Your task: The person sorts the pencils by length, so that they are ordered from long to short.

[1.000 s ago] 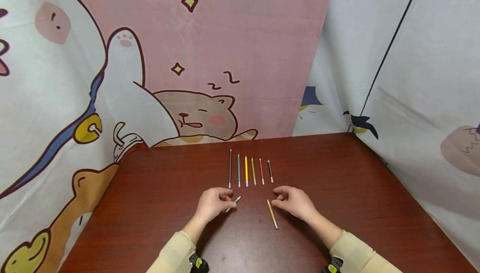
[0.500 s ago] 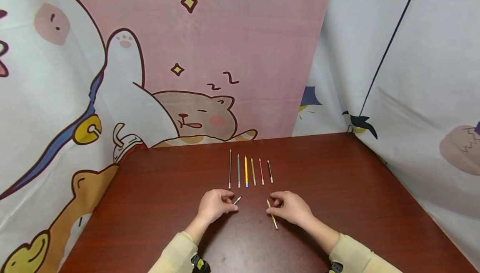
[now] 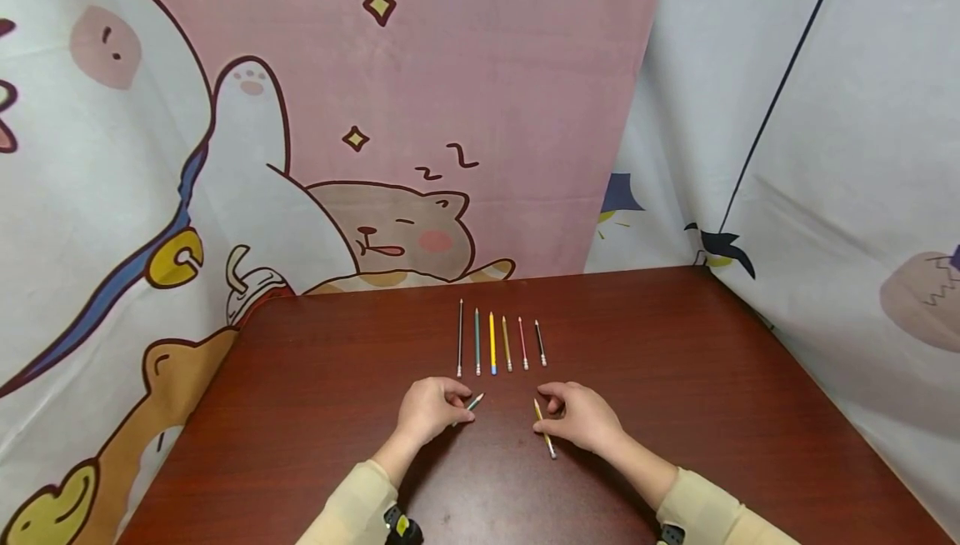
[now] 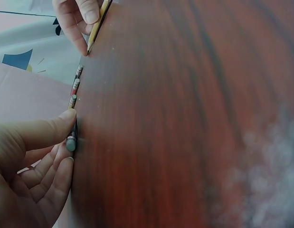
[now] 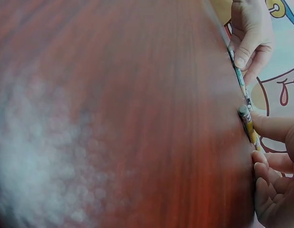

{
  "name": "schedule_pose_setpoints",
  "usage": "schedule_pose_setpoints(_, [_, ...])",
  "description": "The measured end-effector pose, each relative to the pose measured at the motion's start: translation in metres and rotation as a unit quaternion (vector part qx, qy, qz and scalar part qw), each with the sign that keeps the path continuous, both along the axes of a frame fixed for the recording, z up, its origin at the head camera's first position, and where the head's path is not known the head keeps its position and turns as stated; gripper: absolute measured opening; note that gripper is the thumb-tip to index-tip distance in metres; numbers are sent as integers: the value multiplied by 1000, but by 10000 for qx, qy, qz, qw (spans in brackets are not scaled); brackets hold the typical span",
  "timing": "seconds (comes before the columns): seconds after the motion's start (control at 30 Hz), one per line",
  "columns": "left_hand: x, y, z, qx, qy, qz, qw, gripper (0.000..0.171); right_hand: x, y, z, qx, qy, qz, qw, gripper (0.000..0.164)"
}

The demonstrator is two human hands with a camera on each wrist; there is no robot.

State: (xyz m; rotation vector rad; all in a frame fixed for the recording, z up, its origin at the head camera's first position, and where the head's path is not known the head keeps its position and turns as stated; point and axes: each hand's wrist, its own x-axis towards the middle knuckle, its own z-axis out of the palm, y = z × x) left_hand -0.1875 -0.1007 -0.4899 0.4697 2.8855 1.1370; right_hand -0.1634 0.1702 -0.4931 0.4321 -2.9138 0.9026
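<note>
A short teal pencil (image 3: 476, 402) slants across the dark wooden table, its tip pointing away to the right. My left hand (image 3: 429, 412) pinches it between thumb and fingers; its eraser end (image 4: 71, 144) shows in the left wrist view. To the right, a gold-yellow pencil (image 3: 548, 443) lies with its tip pointing away. My right hand (image 3: 588, 418) has its thumb on one side and curled fingers on the other, pinching it near the table, as the right wrist view shows around the pencil's barrel (image 5: 249, 128). The teal pencil's middle is partly hidden by the left thumb.
Beyond the hands, several pencils stand in a side-by-side row on the table (image 3: 337, 387): a long dark one (image 3: 460, 341), a teal one (image 3: 477, 343), a bright yellow one (image 3: 492, 345) and shorter ones to the right. A printed cloth (image 3: 540, 112) hangs behind.
My right hand has moved slightly left and nearer, and its thumb has come onto the gold-yellow pencil. The left hand stays at the teal pencil with only a slight shift.
</note>
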Motion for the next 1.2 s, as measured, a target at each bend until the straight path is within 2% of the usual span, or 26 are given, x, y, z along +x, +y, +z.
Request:
schedule_pose_setpoints(0.37, [1, 1, 0, 17, 84, 6, 10000, 27, 0, 0, -3, 49, 4, -2, 10000, 49])
schedule_pose_setpoints(0.6, [0, 1, 0, -173, 168, 42, 9997, 25, -1, 3, -2, 17, 208, 164, 9996, 37])
schedule_pose_setpoints(0.87, [-1, 1, 2, -313, 177, 57, 9993, 22, 0, 3, 1, 87, 317, 8, 9995, 22])
schedule_pose_setpoints(1.07, [-2, 1, 1, -362, 165, 80, 9992, 19, -3, 7, 3, -196, -7, -124, 9997, 12])
schedule_pose_setpoints(1.2, [-2, 1, 0, -360, 181, 89, 9991, 18, -9, 12, 3, -754, -448, -218, 9959, 9])
